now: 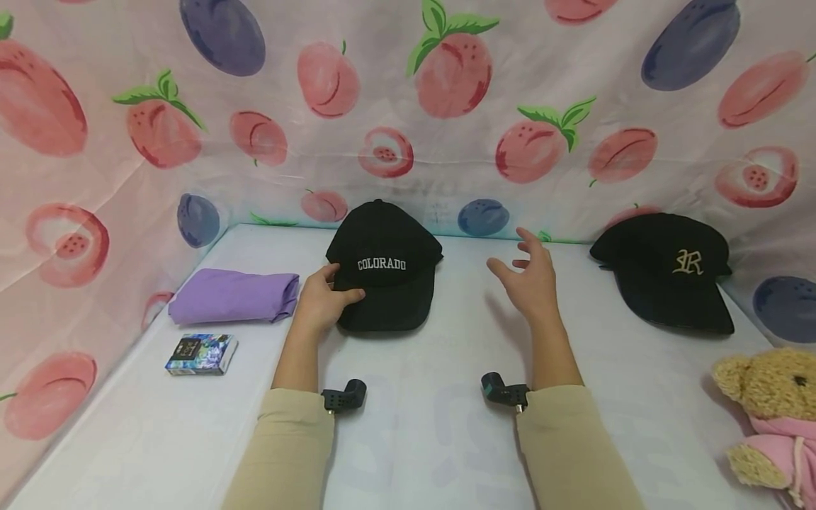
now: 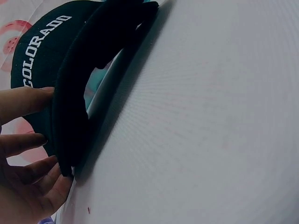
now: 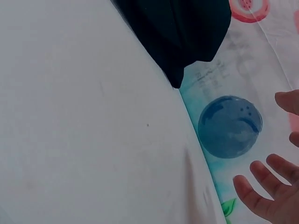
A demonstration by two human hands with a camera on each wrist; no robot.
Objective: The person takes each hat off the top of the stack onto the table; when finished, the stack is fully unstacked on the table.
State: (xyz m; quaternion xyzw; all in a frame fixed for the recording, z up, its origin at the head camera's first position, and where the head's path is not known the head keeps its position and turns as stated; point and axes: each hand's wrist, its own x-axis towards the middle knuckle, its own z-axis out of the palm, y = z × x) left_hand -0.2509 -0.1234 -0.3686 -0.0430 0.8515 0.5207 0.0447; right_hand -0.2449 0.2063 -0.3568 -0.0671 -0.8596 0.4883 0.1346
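A black baseball cap with COLORADO in white letters stands on the white table, its brim facing me. My left hand grips it at its left side, the thumb over the base of the brim and the fingers along the side edge. In the left wrist view the thumb lies just below the lettering and the fingertips meet the lower edge of the cap. To the right of this cap my right hand is raised over the table, fingers spread, holding nothing. The right wrist view shows its fingers apart from the cap.
At the left lie a folded purple cloth and a small patterned box. A second black cap with a gold letter R sits at the right. Nearer, a teddy bear wears pink. A fruit-print curtain borders the table.
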